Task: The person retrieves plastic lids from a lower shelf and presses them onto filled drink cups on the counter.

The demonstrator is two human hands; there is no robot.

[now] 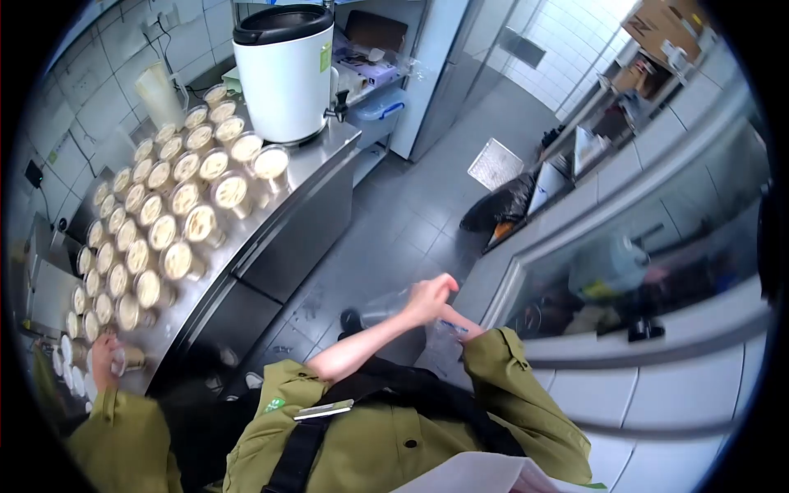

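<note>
Looking down from the head, the one view shows the person's left hand (427, 301) in front of the body, its fingers bent inward. It lies close against the right forearm (462, 322), and whether it grips anything cannot be told. The right hand cannot be clearly made out where the arms meet, so its state cannot be told either.

Thin clear plastic (445, 338), with a blue mark on it, is just on the near side of the left hand, beside the right forearm. It overlaps the arm in the view, though which hand, if either, holds it is unclear. A second clear shape (380, 308) shows left of the left hand, too faint to identify.

The plastic looks light, limp and slippery, likely to cling to skin and wrinkle instead of keeping a shape. It would probably stretch or tear under a hard pull at one spot. A loose edge pinched between thumb and fingertips seems the surest hold, since its flat face offers little to catch.

To the left, a metal desk (257, 225) carries rows of filled cups (201, 223), with a white dispenser (283, 78) at its far end. At the near left, a co-worker's hand (104, 360) is at a cup. A black bag (500, 205) lies on the far right.
</note>
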